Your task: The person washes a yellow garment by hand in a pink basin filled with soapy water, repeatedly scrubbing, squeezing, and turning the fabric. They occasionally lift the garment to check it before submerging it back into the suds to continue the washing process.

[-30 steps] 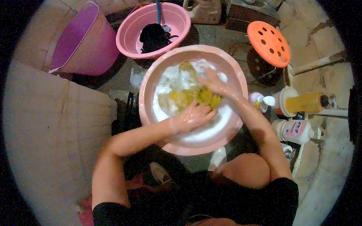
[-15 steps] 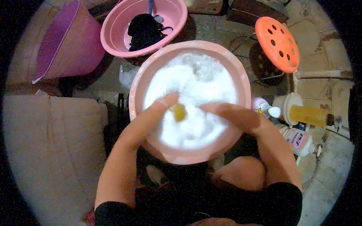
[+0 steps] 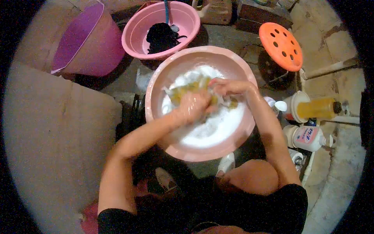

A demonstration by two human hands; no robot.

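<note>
A wide pink basin (image 3: 154, 87) holds white suds (image 3: 202, 134). In it a wet yellow-and-white cloth (image 3: 180, 91) shows above the foam, its lower part hidden. My left hand (image 3: 194, 106), wet and slightly blurred, is closed on the cloth near the middle of the basin. Just to the right and farther back, my right hand (image 3: 230, 88) grips another part of the same cloth, fingers curled down toward the left hand. Both wrists reach in over the basin's rim.
Behind stands a pink tub (image 3: 130, 33) with black fabric (image 3: 163, 38) inside. A purple bucket (image 3: 105, 50) is at the left, an orange perforated stool (image 3: 281, 46) at the right. Near the right wall are a bottle of yellow liquid (image 3: 317, 108) and a white labelled bottle (image 3: 309, 138).
Both hands were sunk in the foam and now show above it, closer together, with the yellow-and-white cloth lifted into view. The camera view has shifted slightly.
</note>
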